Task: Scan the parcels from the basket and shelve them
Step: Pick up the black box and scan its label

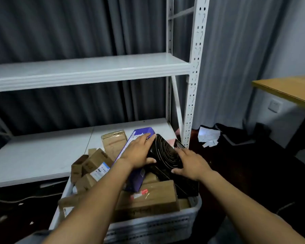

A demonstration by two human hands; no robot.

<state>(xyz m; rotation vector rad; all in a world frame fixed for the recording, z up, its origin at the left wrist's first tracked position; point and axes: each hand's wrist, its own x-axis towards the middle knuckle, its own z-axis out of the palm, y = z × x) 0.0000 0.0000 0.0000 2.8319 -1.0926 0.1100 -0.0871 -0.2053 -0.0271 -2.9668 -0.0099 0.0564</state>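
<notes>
Black glossy box [165,154], judged stiff, light and possibly slippery; opposite edges offer the surest hold. Left hand [139,152] and right hand [192,162] grip those edges, fingers and thumbs wrapped round them.

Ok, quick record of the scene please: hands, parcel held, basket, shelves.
left hand: grips the left edge of the black box
right hand: grips its right edge
black box: tilted, gold spiral lines on top, over the basket's right side
basket: white, piled with brown cartons and a purple box
rack: white metal shelves right behind the basket
</notes>
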